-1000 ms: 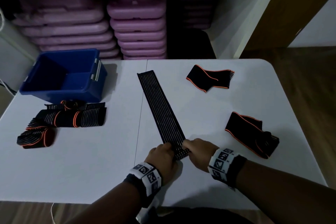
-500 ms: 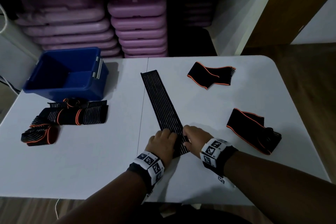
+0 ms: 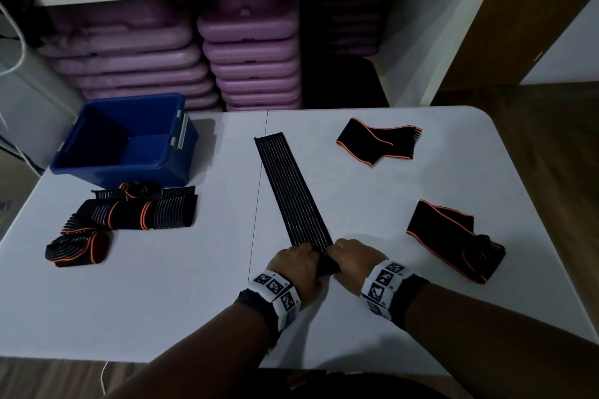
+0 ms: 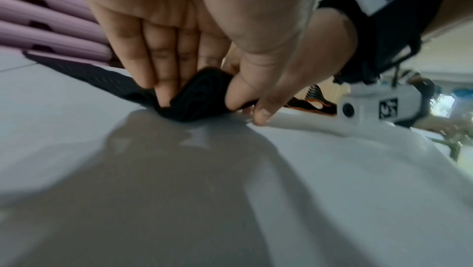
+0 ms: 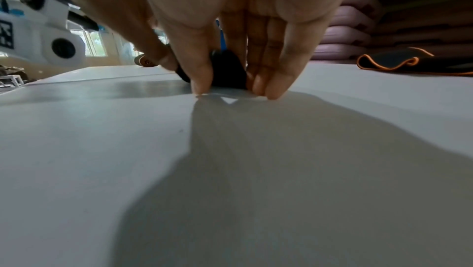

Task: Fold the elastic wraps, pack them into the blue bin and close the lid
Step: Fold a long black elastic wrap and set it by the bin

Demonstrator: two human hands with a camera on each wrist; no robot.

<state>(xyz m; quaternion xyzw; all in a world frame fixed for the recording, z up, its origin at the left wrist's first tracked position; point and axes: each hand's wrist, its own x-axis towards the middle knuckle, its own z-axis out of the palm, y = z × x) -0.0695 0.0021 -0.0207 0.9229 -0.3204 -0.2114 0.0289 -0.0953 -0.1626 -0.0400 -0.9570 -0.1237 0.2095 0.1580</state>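
Observation:
A long black striped elastic wrap [image 3: 291,194] lies flat along the middle of the white table [image 3: 162,285]. Its near end is turned into a small roll [image 4: 197,99] [image 5: 226,69]. My left hand [image 3: 296,266] [image 4: 194,81] pinches the roll's left side between thumb and fingers. My right hand [image 3: 351,259] [image 5: 225,73] pinches its right side the same way. The open blue bin [image 3: 123,139] stands at the far left with nothing visible inside. No lid is in view.
A heap of striped black-and-orange wraps [image 3: 129,210] lies in front of the bin. Two folded orange-edged wraps lie on the right, one far [image 3: 377,141], one near [image 3: 453,236]. Purple stacked cases [image 3: 249,55] fill the shelf behind the table.
Both hands have moved a little up the strip, rolling its near end further. The flat part of the wrap is slightly shorter.

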